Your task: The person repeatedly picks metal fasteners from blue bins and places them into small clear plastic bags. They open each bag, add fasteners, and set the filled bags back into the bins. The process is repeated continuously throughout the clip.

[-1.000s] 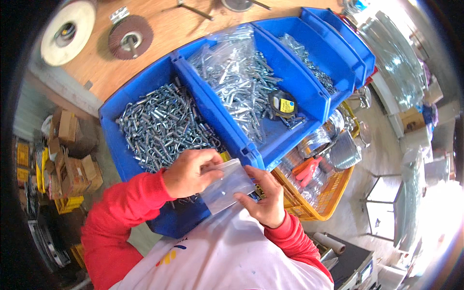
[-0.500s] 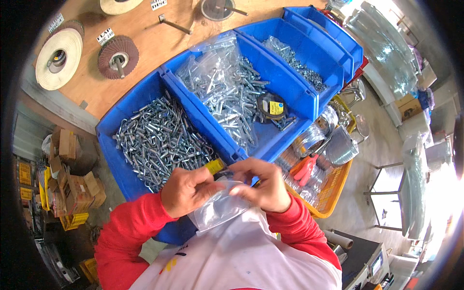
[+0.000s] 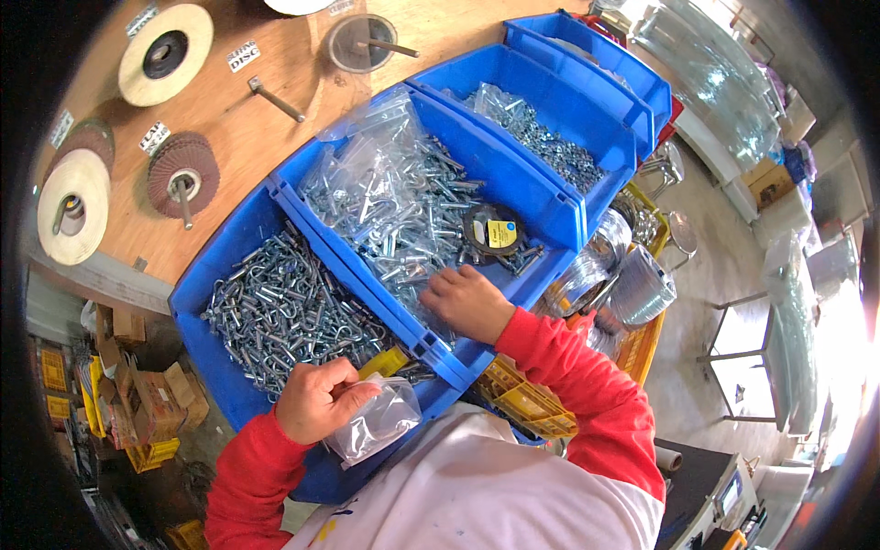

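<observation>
pouch (image 3: 380,426) of thin clear plastic, pinched near its top by the left hand (image 3: 316,403) over the left blue bin (image 3: 200,344), should handle light, limp and slippery, best held by its rim. the right hand (image 3: 467,304) reaches into the next bin (image 3: 513,183), fingers curled, any grip hidden.

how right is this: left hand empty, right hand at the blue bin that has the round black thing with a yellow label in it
Not quite: the left hand is not empty; the head view shows it holding a clear plastic bag. The right hand is at the blue bin with the round black thing in it.
</observation>
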